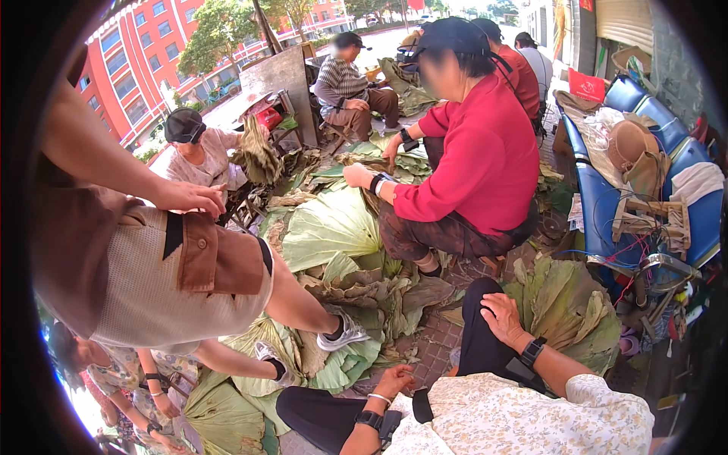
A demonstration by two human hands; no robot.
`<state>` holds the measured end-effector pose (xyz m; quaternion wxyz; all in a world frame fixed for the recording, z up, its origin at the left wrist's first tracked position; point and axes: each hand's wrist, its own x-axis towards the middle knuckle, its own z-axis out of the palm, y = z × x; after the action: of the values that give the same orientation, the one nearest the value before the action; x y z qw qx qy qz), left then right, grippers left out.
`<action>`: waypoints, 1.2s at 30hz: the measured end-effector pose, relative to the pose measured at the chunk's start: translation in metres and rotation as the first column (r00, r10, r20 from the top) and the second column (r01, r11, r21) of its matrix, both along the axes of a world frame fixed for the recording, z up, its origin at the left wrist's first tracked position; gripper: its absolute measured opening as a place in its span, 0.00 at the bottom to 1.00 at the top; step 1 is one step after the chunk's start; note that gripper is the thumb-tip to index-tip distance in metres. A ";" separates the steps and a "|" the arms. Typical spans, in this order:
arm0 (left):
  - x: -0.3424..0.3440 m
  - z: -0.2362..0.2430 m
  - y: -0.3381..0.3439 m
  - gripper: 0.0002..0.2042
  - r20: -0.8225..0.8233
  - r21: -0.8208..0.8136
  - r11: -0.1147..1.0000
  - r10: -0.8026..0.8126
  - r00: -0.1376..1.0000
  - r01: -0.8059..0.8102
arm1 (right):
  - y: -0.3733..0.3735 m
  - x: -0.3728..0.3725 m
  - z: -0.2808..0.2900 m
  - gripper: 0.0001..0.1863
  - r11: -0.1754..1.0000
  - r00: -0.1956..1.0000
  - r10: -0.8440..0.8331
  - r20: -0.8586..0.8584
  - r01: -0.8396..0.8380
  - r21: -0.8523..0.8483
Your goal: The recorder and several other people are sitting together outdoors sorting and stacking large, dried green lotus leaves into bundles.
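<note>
My left hand [394, 381] rests over my left thigh, holding nothing, its fingers loosely stretched toward the gap between my knees. A pale bracelet and a black wristband [370, 419] sit on that wrist. On my dark-trousered right knee lies my right hand [503, 319], also holding nothing, fingers apart. Its wrist bears a black band [532, 350]. Beside my right knee is a stack of dried lotus leaves [569, 311], folded and greenish-brown. More lotus leaves [334, 227] spread over the ground ahead and to the left, some flat and pale green, others crumpled and brown.
A person in a red top [478, 159] sits ahead, handling leaves. At left, a person in shorts [182, 265] stands among the leaves. Other people sit farther back and at lower left. Blue chairs [607, 220] at right carry a hat [631, 144], a small wooden stool [652, 220] and cables.
</note>
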<state>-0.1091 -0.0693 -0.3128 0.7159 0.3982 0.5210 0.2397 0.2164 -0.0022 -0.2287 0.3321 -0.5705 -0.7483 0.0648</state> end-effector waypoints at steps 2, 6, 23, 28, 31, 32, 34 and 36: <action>0.000 -0.004 0.000 0.14 0.012 0.001 1.000 0.010 1.000 -0.010 | 0.000 -0.001 0.001 0.11 1.000 1.000 0.003 -0.004 -0.003 0.010; 0.000 -0.006 0.000 0.15 -0.019 0.038 0.999 0.001 1.000 0.000 | 0.000 0.000 -0.002 0.11 1.000 1.000 0.019 -0.002 -0.019 0.013; 0.002 0.006 0.000 0.15 -0.082 0.069 0.998 0.000 0.997 0.006 | 0.000 0.001 -0.002 0.10 1.000 1.000 0.017 -0.009 -0.017 0.012; 0.004 0.014 -0.001 0.16 -0.058 0.051 0.999 0.019 0.998 -0.016 | -0.001 0.001 -0.004 0.11 1.000 1.000 0.009 -0.026 -0.010 -0.024; 0.004 0.015 0.000 0.17 -0.056 0.048 0.999 0.024 0.998 -0.021 | -0.002 0.001 -0.003 0.11 1.000 1.000 0.003 -0.012 -0.003 -0.031; 0.003 0.012 -0.001 0.17 -0.064 0.064 0.998 0.000 0.998 0.004 | -0.002 0.000 -0.001 0.11 1.000 1.000 0.010 -0.018 -0.010 -0.029; 0.002 0.008 -0.001 0.16 -0.074 0.082 0.996 -0.020 0.997 0.026 | -0.002 -0.002 0.001 0.11 0.999 1.000 0.020 -0.013 -0.020 -0.029; 0.003 0.008 -0.001 0.16 0.007 0.067 0.997 0.039 0.999 -0.040 | -0.003 -0.002 0.002 0.11 0.999 1.000 0.017 -0.007 -0.017 -0.030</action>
<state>-0.1058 -0.0699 -0.3044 0.6986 0.4111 0.5185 0.2722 0.2149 -0.0052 -0.2266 0.3253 -0.5688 -0.7510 0.0811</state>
